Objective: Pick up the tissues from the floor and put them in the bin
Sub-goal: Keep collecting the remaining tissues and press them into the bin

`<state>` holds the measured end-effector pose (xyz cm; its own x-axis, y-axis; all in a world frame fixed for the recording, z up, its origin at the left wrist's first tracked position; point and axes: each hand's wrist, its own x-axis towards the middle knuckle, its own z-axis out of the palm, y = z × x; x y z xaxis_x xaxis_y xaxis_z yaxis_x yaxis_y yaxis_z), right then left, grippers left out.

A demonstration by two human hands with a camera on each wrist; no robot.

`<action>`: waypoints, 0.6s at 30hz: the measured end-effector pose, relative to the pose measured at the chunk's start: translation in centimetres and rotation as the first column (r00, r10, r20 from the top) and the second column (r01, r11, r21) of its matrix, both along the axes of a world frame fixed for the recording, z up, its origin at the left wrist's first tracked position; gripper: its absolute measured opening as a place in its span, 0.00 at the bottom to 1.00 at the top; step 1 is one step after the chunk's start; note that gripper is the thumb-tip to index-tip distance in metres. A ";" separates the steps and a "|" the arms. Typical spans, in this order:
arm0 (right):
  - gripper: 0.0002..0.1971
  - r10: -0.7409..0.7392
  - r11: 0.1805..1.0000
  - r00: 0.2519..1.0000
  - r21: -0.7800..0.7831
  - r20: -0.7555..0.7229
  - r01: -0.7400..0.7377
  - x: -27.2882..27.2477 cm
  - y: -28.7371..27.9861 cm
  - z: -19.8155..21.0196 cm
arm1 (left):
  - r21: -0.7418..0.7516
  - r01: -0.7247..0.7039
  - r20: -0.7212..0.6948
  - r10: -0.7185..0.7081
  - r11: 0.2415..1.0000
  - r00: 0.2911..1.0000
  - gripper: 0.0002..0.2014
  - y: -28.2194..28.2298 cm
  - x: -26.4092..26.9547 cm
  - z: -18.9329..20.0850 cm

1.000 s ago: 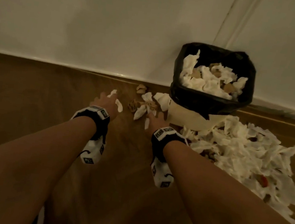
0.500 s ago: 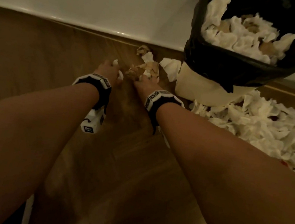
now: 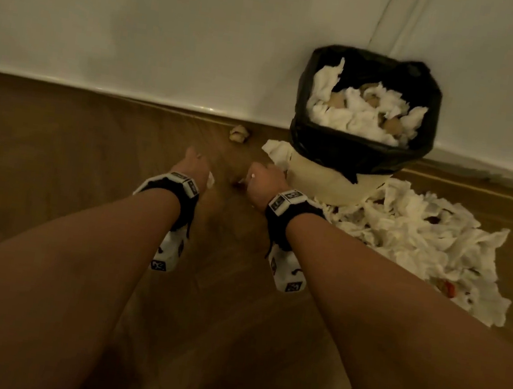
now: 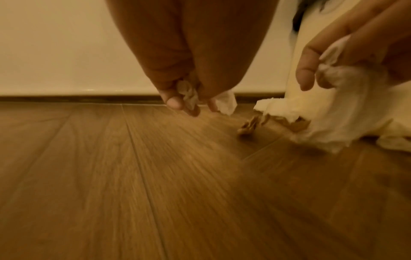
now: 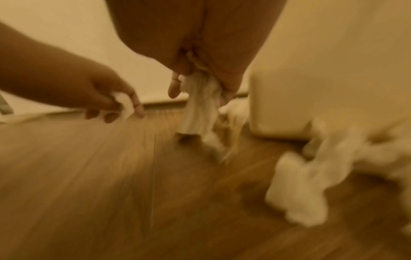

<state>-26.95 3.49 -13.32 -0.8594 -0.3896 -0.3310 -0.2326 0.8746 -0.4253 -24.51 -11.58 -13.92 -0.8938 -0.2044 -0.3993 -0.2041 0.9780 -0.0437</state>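
Note:
A cream bin (image 3: 325,184) lined with a black bag (image 3: 360,149) stands against the wall, heaped with white tissues (image 3: 355,116). My left hand (image 3: 195,166) (image 4: 189,103) hangs just above the wood floor, left of the bin, and pinches a small white tissue (image 4: 225,102). My right hand (image 3: 265,180) (image 5: 200,88) is beside the bin's base and grips a bunch of white tissues (image 5: 199,112) that hangs down. A big pile of tissues (image 3: 422,247) lies on the floor to the right of the bin.
A crumpled brown wad (image 3: 240,133) lies by the skirting, and a white tissue (image 3: 276,152) rests against the bin's left side. The white wall (image 3: 140,29) runs behind. Bare wood floor (image 3: 57,150) spreads to the left and towards me.
The tissues that lay between my hands are off the floor and in my right hand. Both hands have risen a little. My head has tilted back up, so the whole bin shows again.

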 end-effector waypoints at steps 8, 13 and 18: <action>0.13 -0.094 0.987 0.995 -0.127 0.015 0.095 1.4 4.5 8.7 | 0.005 0.018 -0.165 -0.017 1.000 0.986 0.28 2.0 1.9 9.1; 0.13 -0.233 0.916 0.971 -0.322 0.055 0.238 2.9 6.9 13.8 | -0.021 0.084 -0.280 -0.086 0.996 0.956 0.31 3.7 3.2 14.4; 0.18 -0.365 0.813 0.930 -0.471 0.045 0.342 3.7 9.4 18.2 | 0.076 0.138 -0.329 -0.106 0.987 0.938 0.13 4.8 4.0 19.0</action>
